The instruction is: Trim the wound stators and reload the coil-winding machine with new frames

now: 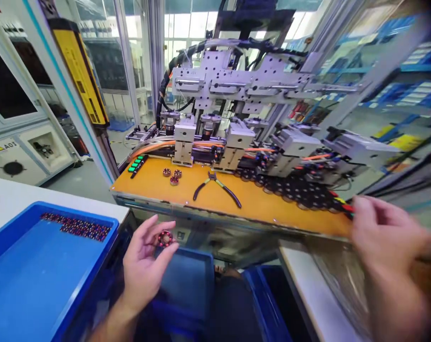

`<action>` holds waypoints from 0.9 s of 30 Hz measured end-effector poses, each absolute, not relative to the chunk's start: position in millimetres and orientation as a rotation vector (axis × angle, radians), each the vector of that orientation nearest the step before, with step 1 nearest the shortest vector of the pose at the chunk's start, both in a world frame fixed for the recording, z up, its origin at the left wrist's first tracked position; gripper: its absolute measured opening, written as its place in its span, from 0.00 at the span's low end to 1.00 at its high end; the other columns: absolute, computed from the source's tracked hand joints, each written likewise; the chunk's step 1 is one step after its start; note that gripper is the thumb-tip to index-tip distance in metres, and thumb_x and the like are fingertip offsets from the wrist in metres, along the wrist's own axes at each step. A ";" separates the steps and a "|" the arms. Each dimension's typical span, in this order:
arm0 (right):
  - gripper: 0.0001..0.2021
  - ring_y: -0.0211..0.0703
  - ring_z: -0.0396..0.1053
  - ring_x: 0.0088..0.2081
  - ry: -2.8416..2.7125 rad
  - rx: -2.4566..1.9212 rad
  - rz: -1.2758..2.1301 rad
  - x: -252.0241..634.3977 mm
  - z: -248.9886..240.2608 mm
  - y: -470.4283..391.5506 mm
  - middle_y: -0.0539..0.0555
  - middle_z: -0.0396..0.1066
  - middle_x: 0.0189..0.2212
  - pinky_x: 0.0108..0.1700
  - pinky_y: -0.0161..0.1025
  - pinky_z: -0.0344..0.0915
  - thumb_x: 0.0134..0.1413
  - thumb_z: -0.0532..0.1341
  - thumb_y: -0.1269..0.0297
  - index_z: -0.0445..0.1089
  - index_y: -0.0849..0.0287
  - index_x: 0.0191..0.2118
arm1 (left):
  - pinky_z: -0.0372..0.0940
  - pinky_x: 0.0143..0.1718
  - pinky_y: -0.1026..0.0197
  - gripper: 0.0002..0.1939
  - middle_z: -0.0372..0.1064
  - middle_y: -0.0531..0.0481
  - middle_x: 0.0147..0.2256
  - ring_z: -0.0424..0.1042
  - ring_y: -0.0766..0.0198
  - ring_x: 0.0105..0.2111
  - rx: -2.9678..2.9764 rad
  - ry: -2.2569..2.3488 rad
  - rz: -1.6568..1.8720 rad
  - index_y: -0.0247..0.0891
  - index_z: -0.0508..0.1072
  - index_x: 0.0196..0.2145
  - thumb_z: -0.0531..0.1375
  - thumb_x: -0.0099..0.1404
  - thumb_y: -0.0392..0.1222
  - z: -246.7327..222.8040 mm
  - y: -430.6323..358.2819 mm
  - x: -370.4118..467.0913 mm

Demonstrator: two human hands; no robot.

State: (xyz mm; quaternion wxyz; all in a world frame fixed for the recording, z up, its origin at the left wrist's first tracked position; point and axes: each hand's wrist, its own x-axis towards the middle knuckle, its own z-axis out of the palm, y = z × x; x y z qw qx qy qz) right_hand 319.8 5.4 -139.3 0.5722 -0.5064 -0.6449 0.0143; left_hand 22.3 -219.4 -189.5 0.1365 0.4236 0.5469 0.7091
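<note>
My left hand (146, 261) pinches a small ring-shaped motor stator (164, 239) with copper windings, between thumb and fingers, above the gap in front of the bench. At the right end of the orange bench top (201, 194), my right hand (386, 232) is blurred, its fingers closed together. A thin red and yellow object (341, 202) meets its fingertips; its kind is unclear. Several dark round parts (301, 190) lie in rows beside it. A pair of pliers (217, 187) with spread handles rests mid-bench, and three stators (174, 179) sit to its left.
A machine with several clamp stations (237, 142) stands along the bench's back. A blue tray (33, 280) at left holds rows of stators (80, 228). Blue bins (190, 275) are below. A green-lit display strip (136, 164) lies at the bench's left end.
</note>
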 end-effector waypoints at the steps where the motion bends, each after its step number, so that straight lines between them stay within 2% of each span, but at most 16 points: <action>1: 0.20 0.55 0.76 0.38 -1.551 -1.138 0.062 310.5 -138.2 -15.5 0.63 0.78 0.36 0.40 0.52 0.72 0.57 0.58 0.42 0.77 0.51 0.42 | 0.75 0.41 0.62 0.28 0.78 0.46 0.45 0.79 0.62 0.41 1.298 1.604 2.030 0.43 0.66 0.55 0.67 0.59 0.32 -189.8 -232.4 31.7; 3: 0.10 0.52 0.76 0.44 -1.865 -0.851 0.215 288.8 -131.1 -68.0 0.57 0.77 0.44 0.48 0.51 0.72 0.60 0.61 0.55 0.74 0.47 0.46 | 0.75 0.41 0.61 0.30 0.77 0.46 0.46 0.78 0.63 0.40 1.449 1.620 2.017 0.44 0.66 0.57 0.67 0.58 0.30 -190.0 -256.8 48.8; 5: 0.15 0.48 0.73 0.50 -2.201 -0.370 0.309 267.7 -121.4 -123.0 0.55 0.73 0.51 0.51 0.46 0.72 0.62 0.59 0.67 0.70 0.45 0.52 | 0.75 0.41 0.62 0.34 0.74 0.47 0.45 0.77 0.64 0.39 1.581 1.613 2.009 0.46 0.65 0.59 0.67 0.57 0.29 -189.4 -279.0 62.6; 7: 0.19 0.45 0.70 0.54 -2.405 -0.043 0.318 252.4 -115.6 -167.1 0.58 0.69 0.56 0.52 0.42 0.72 0.63 0.56 0.73 0.66 0.50 0.57 | 0.75 0.41 0.63 0.37 0.73 0.49 0.44 0.76 0.66 0.39 1.679 1.589 1.971 0.48 0.62 0.61 0.66 0.57 0.27 -188.1 -299.4 72.9; 9: 0.16 0.46 0.72 0.50 -2.504 0.067 0.335 245.0 -117.3 -194.4 0.60 0.73 0.51 0.47 0.41 0.72 0.65 0.53 0.72 0.67 0.56 0.55 | 0.74 0.43 0.63 0.40 0.73 0.49 0.44 0.76 0.65 0.41 1.731 1.567 1.917 0.49 0.59 0.63 0.65 0.58 0.25 -186.2 -318.3 80.2; 11: 0.12 0.45 0.75 0.38 -2.564 0.049 0.412 244.1 -124.3 -207.7 0.58 0.77 0.38 0.37 0.40 0.71 0.66 0.52 0.70 0.72 0.59 0.48 | 0.74 0.44 0.62 0.40 0.74 0.48 0.45 0.76 0.64 0.42 1.725 1.553 1.901 0.48 0.56 0.64 0.64 0.59 0.25 -184.3 -334.7 85.4; 13: 0.12 0.42 0.72 0.28 -2.618 0.027 0.564 246.5 -130.8 -213.9 0.54 0.75 0.28 0.30 0.37 0.65 0.66 0.53 0.68 0.74 0.59 0.41 | 0.74 0.44 0.61 0.40 0.75 0.46 0.46 0.77 0.63 0.43 1.688 1.557 1.909 0.47 0.56 0.64 0.64 0.60 0.25 -183.1 -347.1 88.9; 17: 0.13 0.36 0.70 0.23 -2.590 0.032 1.018 252.1 -134.8 -226.5 0.51 0.75 0.24 0.27 0.33 0.61 0.64 0.55 0.70 0.76 0.59 0.33 | 0.74 0.44 0.61 0.38 0.76 0.45 0.47 0.77 0.63 0.43 1.576 1.502 1.943 0.48 0.56 0.63 0.63 0.60 0.25 -184.0 -357.8 90.6; 21: 0.12 0.33 0.67 0.19 -2.451 0.075 1.338 257.5 -140.7 -238.0 0.49 0.69 0.16 0.27 0.30 0.60 0.63 0.56 0.70 0.77 0.62 0.33 | 0.74 0.43 0.61 0.37 0.77 0.45 0.46 0.78 0.63 0.42 1.410 1.394 1.968 0.48 0.56 0.63 0.64 0.61 0.26 -186.8 -351.7 87.4; 23: 0.11 0.33 0.68 0.21 -2.418 0.051 1.437 261.4 -145.3 -236.3 0.50 0.70 0.17 0.28 0.30 0.61 0.63 0.58 0.68 0.78 0.63 0.35 | 0.74 0.43 0.62 0.37 0.77 0.45 0.46 0.78 0.64 0.40 1.391 1.311 1.955 0.48 0.56 0.63 0.63 0.61 0.26 -188.1 -344.6 85.6; 25: 0.08 0.33 0.67 0.23 -2.350 -0.087 1.501 264.9 -149.0 -228.9 0.53 0.75 0.25 0.28 0.30 0.61 0.59 0.64 0.64 0.78 0.63 0.38 | 0.73 0.44 0.63 0.36 0.77 0.46 0.48 0.78 0.65 0.42 1.415 1.245 1.916 0.50 0.56 0.63 0.62 0.63 0.26 -189.7 -336.5 84.2; 27: 0.11 0.32 0.66 0.25 -2.177 -0.317 1.545 265.5 -151.9 -218.6 0.55 0.75 0.33 0.27 0.30 0.60 0.52 0.69 0.61 0.77 0.61 0.40 | 0.71 0.47 0.63 0.36 0.75 0.46 0.50 0.76 0.64 0.47 1.464 1.214 1.854 0.52 0.55 0.64 0.59 0.65 0.26 -191.7 -327.9 83.4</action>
